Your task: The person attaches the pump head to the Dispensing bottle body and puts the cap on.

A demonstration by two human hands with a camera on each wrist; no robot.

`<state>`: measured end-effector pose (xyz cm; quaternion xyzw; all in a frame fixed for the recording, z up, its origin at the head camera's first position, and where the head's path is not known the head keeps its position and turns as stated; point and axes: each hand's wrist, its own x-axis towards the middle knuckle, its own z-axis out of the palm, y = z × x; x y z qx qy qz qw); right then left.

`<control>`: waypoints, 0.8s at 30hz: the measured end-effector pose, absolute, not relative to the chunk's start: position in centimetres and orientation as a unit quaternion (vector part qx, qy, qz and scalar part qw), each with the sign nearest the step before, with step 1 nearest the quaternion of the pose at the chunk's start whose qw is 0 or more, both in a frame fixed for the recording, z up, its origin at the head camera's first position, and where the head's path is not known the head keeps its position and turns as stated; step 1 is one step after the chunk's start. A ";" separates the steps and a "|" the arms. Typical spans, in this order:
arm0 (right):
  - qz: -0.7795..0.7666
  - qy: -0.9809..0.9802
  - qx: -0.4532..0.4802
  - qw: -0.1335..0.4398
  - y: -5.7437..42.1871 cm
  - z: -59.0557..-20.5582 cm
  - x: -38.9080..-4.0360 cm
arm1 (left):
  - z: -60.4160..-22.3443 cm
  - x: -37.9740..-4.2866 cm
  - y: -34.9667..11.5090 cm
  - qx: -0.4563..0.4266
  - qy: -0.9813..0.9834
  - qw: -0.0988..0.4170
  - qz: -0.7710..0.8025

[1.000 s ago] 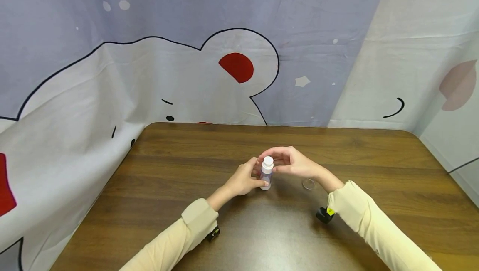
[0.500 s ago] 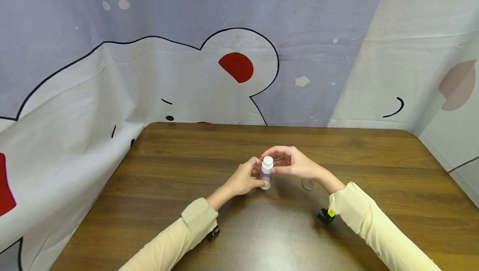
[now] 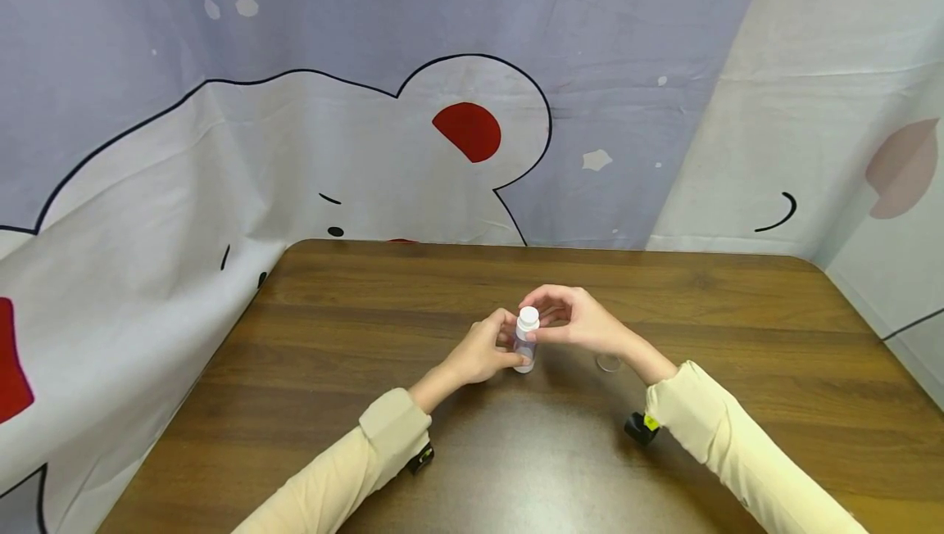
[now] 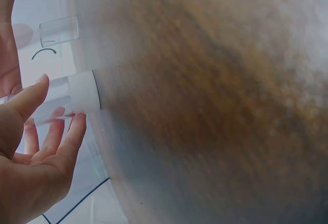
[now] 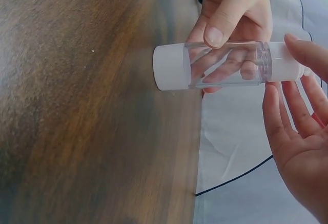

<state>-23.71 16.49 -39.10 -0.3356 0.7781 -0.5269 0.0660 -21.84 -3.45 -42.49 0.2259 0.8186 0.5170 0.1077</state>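
white-capped clear bottle [image 3: 524,347] is stood upright on the counter [image 3: 361,296]; body is held in the half-closed left grip [image 3: 478,351], white top pinched lightly by the right grip [image 3: 579,322].

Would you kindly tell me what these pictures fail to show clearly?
Head view: part of the clear cylinder, hidden by the right forearm.
Left wrist view: the upper end of the bottle, mostly behind the left grip.
Right wrist view: the rest of the right grip, cut off by the right edge.
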 end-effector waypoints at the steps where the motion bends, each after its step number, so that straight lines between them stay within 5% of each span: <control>1: -0.525 0.781 -0.332 0.064 16.4 -39.1 -23.7 | -42.4 -21.8 -3.4 0.225 0.818 0.109 0.518; 24: -0.498 0.809 -0.313 0.012 14.9 -39.7 -23.5 | -42.5 -21.8 -3.6 0.241 0.823 0.097 0.504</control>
